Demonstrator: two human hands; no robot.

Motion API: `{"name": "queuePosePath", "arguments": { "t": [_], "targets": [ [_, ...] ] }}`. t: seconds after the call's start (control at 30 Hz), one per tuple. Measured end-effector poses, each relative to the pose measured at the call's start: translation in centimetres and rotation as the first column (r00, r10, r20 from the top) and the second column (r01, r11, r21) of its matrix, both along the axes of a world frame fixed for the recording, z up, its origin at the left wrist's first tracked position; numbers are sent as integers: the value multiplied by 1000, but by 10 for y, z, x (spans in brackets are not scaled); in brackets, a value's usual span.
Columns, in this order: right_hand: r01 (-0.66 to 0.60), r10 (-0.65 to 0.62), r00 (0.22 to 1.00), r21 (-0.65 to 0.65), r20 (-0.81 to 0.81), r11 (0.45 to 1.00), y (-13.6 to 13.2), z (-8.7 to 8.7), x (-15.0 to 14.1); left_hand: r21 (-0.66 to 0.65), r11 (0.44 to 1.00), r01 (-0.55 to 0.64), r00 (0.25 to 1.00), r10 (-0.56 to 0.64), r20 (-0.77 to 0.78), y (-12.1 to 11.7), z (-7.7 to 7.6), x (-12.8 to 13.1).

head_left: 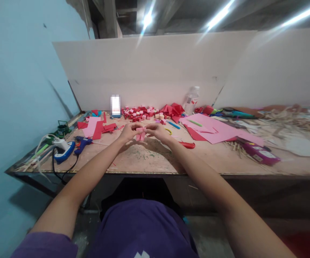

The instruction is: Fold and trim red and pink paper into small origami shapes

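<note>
A small pink folded paper piece [141, 134] is held above the wooden table [149, 159] between both hands. My left hand [129, 131] pinches its left side with curled fingers. My right hand [158, 131] pinches its right side, fingers closed. Behind the hands lies a heap of small red and pink paper cubes [141, 113]. Pink paper sheets [214, 129] over red ones are spread to the right. A red-handled tool [187, 144] lies just right of my right wrist.
A blue glue gun [81, 142] and a blue-and-white plug block [63, 149] with a black cable lie at the left. Red and pink strips [97, 127], a phone [115, 106], a plastic bottle [192, 99], a purple box [259, 153] and wooden sticks [278, 120] fill the table. A white board [155, 68] backs it.
</note>
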State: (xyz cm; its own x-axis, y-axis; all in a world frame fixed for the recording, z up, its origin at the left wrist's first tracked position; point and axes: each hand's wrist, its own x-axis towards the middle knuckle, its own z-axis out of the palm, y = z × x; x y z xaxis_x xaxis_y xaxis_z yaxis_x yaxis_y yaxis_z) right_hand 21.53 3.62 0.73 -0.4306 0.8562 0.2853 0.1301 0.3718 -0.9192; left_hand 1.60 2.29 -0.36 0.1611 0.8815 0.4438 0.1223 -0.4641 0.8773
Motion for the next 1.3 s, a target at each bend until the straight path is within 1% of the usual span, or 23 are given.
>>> {"name": "queuePosePath", "arguments": {
  "t": [0.23, 0.43, 0.6, 0.7, 1.03, 1.3],
  "targets": [
    [34, -34, 999, 6, -18, 999, 0, -1, -1, -32, 999, 15, 1000, -14, 24, 2, 1, -2],
    [83, -82, 996, 45, -17, 996, 2, -3, 0, -62, 998, 29, 999, -30, -12, 0, -2, -1],
    [44, -44, 999, 15, 23, 999, 7, -6, 1, -63, 998, 10, 1000, -12, -26, 1, -4, -1],
    [41, -42, 998, 7, 38, 999, 9, -7, 2, -70, 998, -4, 999, 1, -34, 1, -5, -2],
    [80, -81, 996, -16, -27, 997, 2, 0, 0, -111, 994, -11, 1000, 10, -10, 1, -1, -1],
    [78, -78, 997, -14, -22, 997, 2, -1, 0, -77, 997, -17, 1000, 15, -22, 5, -3, -4]
  ]
}}
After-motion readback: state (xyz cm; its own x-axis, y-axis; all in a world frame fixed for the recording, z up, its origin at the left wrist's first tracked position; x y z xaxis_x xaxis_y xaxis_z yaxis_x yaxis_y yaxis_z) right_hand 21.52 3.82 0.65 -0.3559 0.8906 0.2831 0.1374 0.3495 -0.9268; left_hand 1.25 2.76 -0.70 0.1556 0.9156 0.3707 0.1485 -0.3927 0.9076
